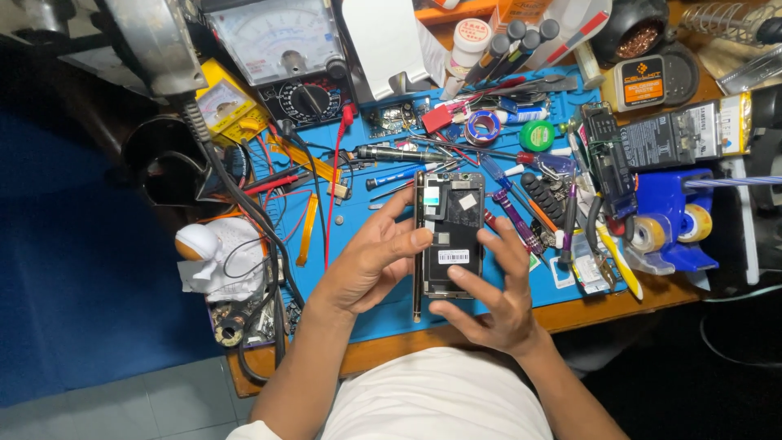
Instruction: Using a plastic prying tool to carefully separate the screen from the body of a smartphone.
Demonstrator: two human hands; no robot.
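Seen from the head camera, looking straight down: a person in a white shirt sits at a wooden workbench (619, 303) covered by a blue work mat (383, 314) crowded with repair gear.

In the middle of the mat lies an opened phone (449, 234), its back removed so the dark inner parts, a white sticker and a small teal patch show. It lies lengthwise, pointing away from the person.

The left hand (371, 261) comes in from the lower left. Its fingers are loosely curled and slightly apart, with the thumb tip pressing on the phone's left edge and the index finger reaching toward its top left corner. The right hand (497, 297) comes in from below. Its fingers are spread wide, fingertips resting on the phone's lower right part and right edge. Neither hand holds a tool.

Just left of the phone a thin gold frame strip (417, 269) lies parallel to it, touching the left hand's fingers.

Further off: an analogue meter (281, 41) stands at the top, with red and black test leads (332, 204) trailing down the mat. A blue tape dispenser (672, 224) sits at the right edge. Screwdrivers (399, 175) lie just above the phone, and a purple tool (513, 216) rests just beside its right side. A crumpled white cloth (216, 257) sits at the left.
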